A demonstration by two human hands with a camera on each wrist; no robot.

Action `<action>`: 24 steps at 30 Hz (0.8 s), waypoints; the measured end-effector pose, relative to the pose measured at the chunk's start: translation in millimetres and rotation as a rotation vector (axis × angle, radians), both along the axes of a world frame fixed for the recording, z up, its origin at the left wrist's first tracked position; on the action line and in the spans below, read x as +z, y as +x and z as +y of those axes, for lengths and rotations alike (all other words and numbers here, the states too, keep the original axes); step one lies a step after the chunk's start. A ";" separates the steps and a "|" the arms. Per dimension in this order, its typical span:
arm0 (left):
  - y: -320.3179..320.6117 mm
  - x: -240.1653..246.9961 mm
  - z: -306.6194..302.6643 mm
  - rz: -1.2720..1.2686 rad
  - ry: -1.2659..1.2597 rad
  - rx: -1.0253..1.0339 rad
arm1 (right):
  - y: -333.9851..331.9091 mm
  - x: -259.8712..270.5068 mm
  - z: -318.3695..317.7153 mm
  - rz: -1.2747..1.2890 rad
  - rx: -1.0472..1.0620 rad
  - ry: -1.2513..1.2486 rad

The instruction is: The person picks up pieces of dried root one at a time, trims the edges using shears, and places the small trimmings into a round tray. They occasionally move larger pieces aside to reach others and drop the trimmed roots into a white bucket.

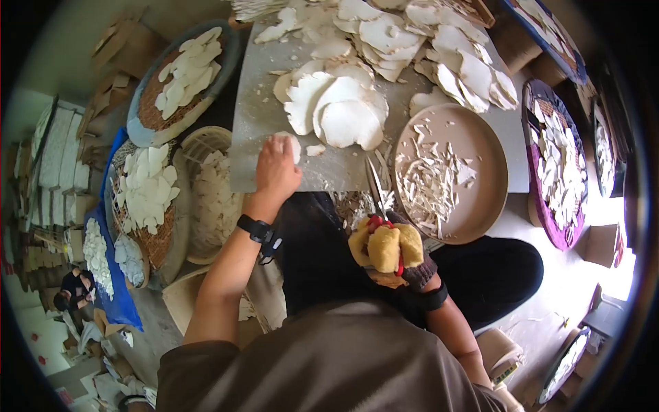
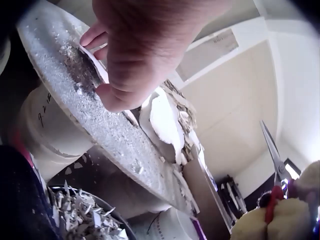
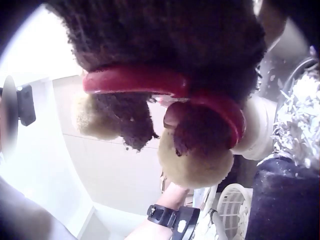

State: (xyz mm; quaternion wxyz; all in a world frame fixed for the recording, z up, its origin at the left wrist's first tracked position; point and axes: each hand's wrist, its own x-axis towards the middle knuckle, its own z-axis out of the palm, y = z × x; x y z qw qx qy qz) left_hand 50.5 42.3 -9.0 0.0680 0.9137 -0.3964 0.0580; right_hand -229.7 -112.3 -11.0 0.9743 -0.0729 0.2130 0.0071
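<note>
At the table's near edge, my left hand (image 1: 278, 168) pinches a small white slice (image 1: 296, 148), its fingers over the top. The left wrist view shows the thumb and fingers of this hand (image 2: 145, 55) on either side of the slice's thin edge, low over the dusty tabletop. My right hand (image 1: 395, 250), in a dark glove with yellow padding on the fingers, grips red-handled scissors (image 1: 377, 187); their blades point toward the table. In the right wrist view the red handle loops (image 3: 135, 82) cross the gloved fingers. A pile of large white slices (image 1: 343, 110) lies beyond my left hand.
A round tan tray (image 1: 499, 165) with cut strips stands at the table's right. More slices (image 1: 398, 34) cover the far side of the table (image 1: 257, 89). Baskets of slices (image 1: 147, 189) stand to the left, and a purple-rimmed one (image 1: 559, 165) to the right. Another person (image 1: 72, 288) is at the far left.
</note>
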 end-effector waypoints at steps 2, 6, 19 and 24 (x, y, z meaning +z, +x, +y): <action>4.8 5.4 0.1 0.026 0.069 0.022 | -0.1 2.6 1.5 -0.201 0.095 -0.392; 30.4 27.4 13.0 0.200 -0.265 0.026 | -3.4 12.0 -0.9 -0.171 0.350 -1.040; -104.4 44.9 -38.3 1.413 -1.355 0.361 | 22.8 -18.6 26.2 -0.291 -0.110 -0.226; -132.1 39.9 -56.3 1.227 -1.370 0.381 | 28.5 -30.6 27.7 -0.630 -0.235 0.140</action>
